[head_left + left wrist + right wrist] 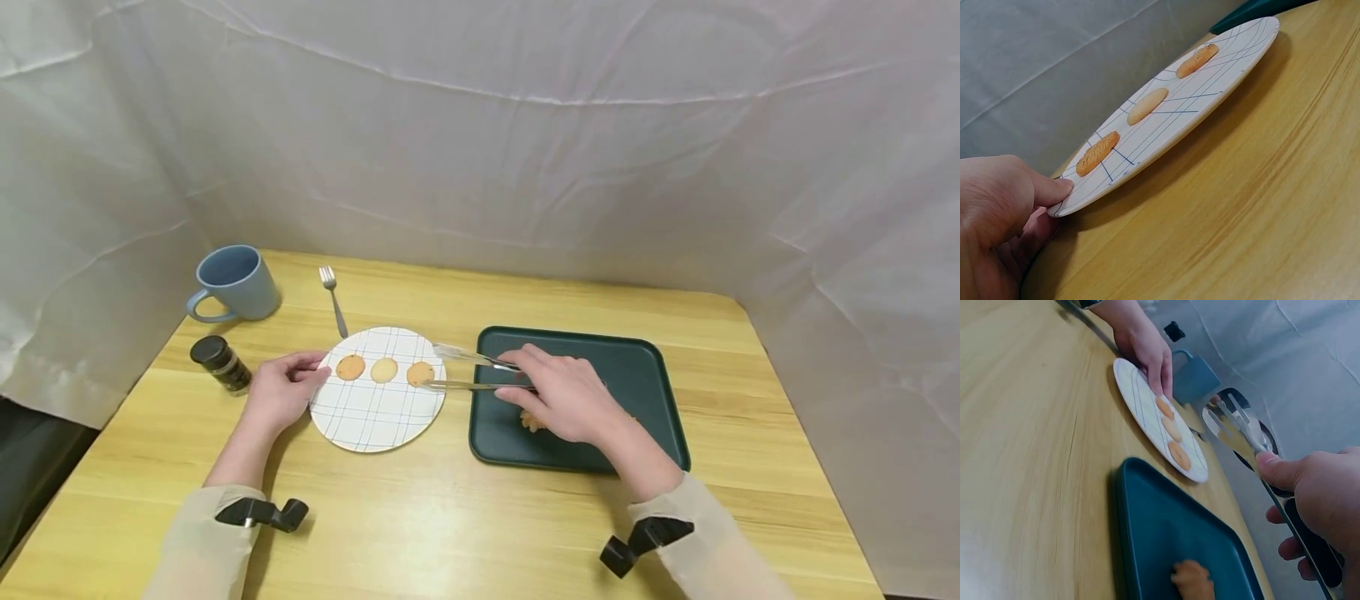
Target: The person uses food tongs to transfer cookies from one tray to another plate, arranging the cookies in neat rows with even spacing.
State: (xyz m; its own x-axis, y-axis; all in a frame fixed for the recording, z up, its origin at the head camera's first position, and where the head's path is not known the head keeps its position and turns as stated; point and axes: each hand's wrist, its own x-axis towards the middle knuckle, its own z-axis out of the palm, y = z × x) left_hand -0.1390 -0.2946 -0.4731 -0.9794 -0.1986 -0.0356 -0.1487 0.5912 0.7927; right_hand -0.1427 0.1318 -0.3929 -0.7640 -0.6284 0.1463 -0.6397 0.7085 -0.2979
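Observation:
My left hand (279, 396) pinches the near-left rim of a round white plate (375, 425) with blue grid lines, thumb on top. Across the plate lie three flat round cookies in a row: a browner one (350, 367), a paler one (384, 371) and another brown one (420, 374). Metal serving tongs (1244, 440) are gripped in my right hand (573, 400), above the green tray (637, 367). Their spread arms point left, tips over the plate's right edge near the rightmost cookie, with nothing visible between them. A bumpy brown food piece (1192, 580) lies on the tray, partly hidden by my right hand in the head view.
A blue mug (238, 283) stands at the back left, with a black-capped spice jar (221, 364) in front of it, close to my left hand. Behind the plate lies a fork (334, 300). Pale fabric (480, 167) hangs around the wooden table (420, 525).

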